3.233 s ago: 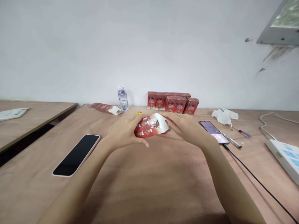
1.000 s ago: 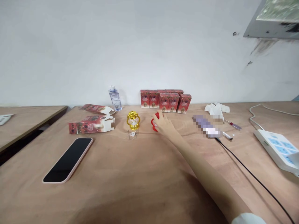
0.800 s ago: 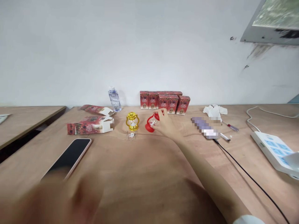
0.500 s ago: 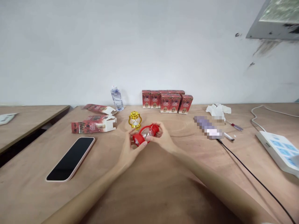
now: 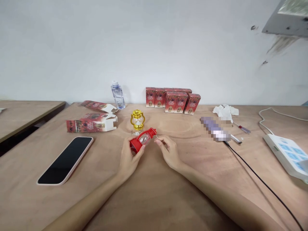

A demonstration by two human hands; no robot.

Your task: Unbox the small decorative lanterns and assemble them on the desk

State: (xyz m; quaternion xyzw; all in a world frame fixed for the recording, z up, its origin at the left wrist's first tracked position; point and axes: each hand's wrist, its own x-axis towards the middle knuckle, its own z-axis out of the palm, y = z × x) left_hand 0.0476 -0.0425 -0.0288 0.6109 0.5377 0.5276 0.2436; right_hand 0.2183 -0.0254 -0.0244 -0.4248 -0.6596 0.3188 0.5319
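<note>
My left hand [image 5: 128,160] is closed around the base of a small red lantern [image 5: 143,138] with a clear globe. The lantern lies tilted, its top pointing up and to the right. At that top, the fingertips of my right hand [image 5: 170,151] pinch a thin wire handle [image 5: 156,136]. Just behind stands a gold lantern [image 5: 137,120] of similar shape, upright on the wooden table [image 5: 154,192]. Small metallic bits [image 5: 136,132] lie at its foot, too small to make out.
Opened red cartons [image 5: 91,124] and a black-screened phone [image 5: 66,160] lie left. A water bottle [image 5: 117,96] and several red boxes [image 5: 171,102] stand near the wall. Rightward are crumpled tissue [image 5: 225,112], a partly blurred purple item [image 5: 213,128], a screwdriver [image 5: 244,129], a black cable [image 5: 260,181] and a power strip [image 5: 287,155].
My right hand has moved off the lantern's top and now pinches its wire handle. The red lantern has shifted slightly left, still in my left hand. The view has shifted a little.
</note>
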